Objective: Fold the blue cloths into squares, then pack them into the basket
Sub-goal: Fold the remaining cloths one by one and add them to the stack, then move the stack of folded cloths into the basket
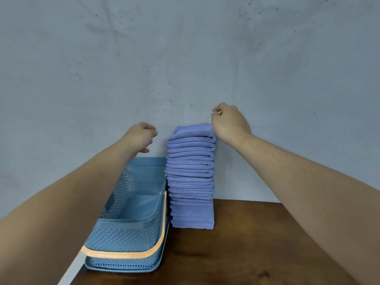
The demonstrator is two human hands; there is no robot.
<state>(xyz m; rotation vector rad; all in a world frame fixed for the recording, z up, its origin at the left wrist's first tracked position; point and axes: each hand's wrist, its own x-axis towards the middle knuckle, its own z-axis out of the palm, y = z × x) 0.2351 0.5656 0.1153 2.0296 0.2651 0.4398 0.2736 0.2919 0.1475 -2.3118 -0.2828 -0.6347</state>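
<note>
The stack of blue cloths (pixel 191 175) stands upright, its top just below the right hand's (pixel 230 124) curled, empty fingers (pixel 216 114), which are nearer it than the left hand's (pixel 139 136) loosely curled ones.

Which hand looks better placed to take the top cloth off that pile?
Likely the right hand: it sits at the top right corner of the stack of blue cloths, fingers curled above it. The left hand hangs apart from the stack, over the blue basket.
</note>
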